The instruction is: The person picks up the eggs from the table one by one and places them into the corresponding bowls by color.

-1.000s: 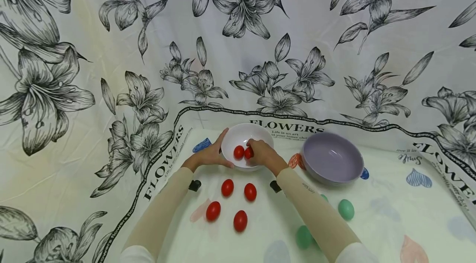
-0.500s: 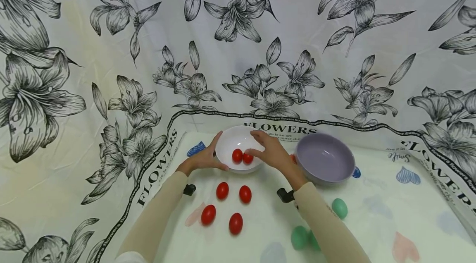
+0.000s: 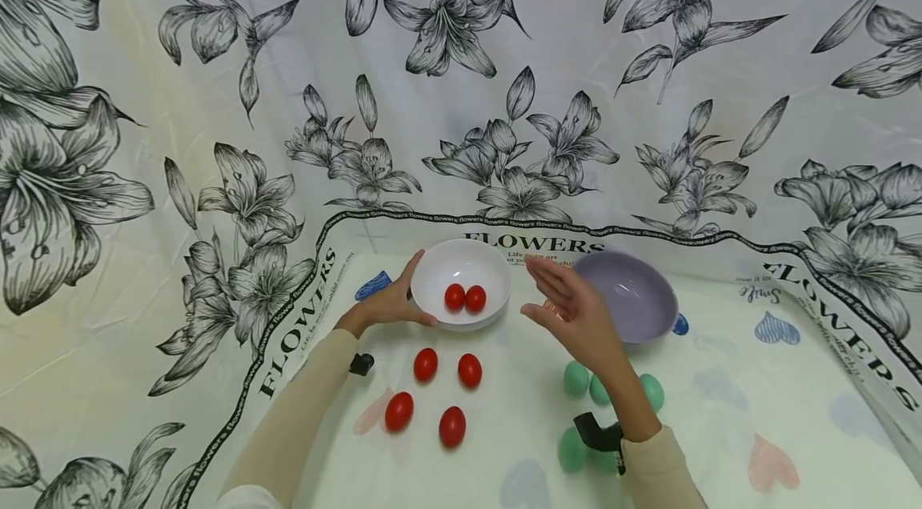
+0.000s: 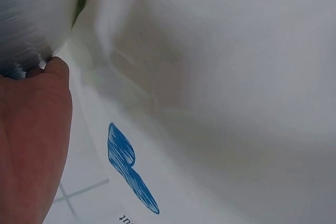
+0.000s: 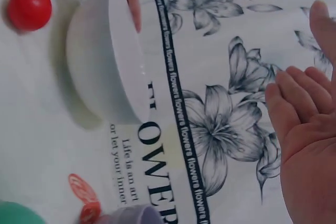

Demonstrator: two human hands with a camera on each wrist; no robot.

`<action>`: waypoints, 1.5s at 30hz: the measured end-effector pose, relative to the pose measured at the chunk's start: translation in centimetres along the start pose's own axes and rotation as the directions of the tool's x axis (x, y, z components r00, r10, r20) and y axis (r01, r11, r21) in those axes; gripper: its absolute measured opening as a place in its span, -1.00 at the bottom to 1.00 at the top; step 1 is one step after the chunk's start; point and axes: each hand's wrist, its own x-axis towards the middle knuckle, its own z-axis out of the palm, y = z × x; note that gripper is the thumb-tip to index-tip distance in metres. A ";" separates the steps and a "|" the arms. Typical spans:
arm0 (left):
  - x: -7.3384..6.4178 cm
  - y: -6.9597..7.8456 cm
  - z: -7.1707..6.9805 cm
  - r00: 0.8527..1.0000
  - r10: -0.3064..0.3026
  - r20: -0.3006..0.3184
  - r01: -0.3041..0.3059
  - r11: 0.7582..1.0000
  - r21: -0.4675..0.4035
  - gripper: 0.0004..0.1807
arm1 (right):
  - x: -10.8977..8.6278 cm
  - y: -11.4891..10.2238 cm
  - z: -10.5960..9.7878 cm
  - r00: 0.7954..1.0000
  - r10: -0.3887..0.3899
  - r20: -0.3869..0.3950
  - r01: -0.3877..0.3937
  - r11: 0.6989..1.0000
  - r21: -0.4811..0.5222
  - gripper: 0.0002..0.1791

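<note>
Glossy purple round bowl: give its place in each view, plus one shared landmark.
Head: the glossy purple round bowl, right of centre.
Left wrist: not in it.
Right wrist: cut off by the bottom edge, left of centre.
Shared landmark: the bare left hand, in all three views.

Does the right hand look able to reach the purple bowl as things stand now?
Probably yes: the right hand holds nothing, it overlaps the left edge of the purple bowl in the head view, and nothing visible blocks the way.

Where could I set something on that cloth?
The white printed cloth is bare between loose, shiny red eggs and the pale green eggs, and right of those. Crowded: between the round white bowl and round purple bowl, where the right hand hovers.
</note>
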 end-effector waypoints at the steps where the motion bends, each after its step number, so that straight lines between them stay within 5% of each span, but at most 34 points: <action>1: 0.0 0.0 -0.1 1.000 -0.003 -0.002 0.003 1.000 0.001 0.58 | -0.5 0.0 0.0 1.000 0.002 0.005 -0.002 1.000 0.010 -0.25; 9: 0.0 0.3 -0.6 1.000 0.007 0.003 -0.007 1.000 0.005 0.58 | -3.2 4.2 3.7 0.984 0.118 0.131 -0.120 0.993 0.010 -0.24; 17: 0.1 0.0 -0.4 1.000 0.002 0.011 -0.002 1.000 0.009 0.56 | -4.6 11.0 7.7 0.912 0.277 0.302 -0.243 0.959 -0.147 -0.13; 24: -0.2 -0.2 -0.4 1.000 0.005 0.009 -0.005 1.000 0.011 0.56 | -4.5 12.4 8.9 0.876 0.333 0.348 -0.266 0.937 -0.227 -0.08; 39: -0.2 -0.2 -0.2 1.000 -0.010 0.006 0.010 1.000 0.013 0.57 | -5.1 13.7 9.2 0.873 0.376 0.312 -0.257 0.896 -0.361 -0.26; 45: 0.0 -0.3 -0.1 1.000 -0.001 0.002 0.001 1.000 0.023 0.56 | -5.2 14.0 9.0 0.893 0.348 0.285 -0.245 0.908 -0.340 -0.28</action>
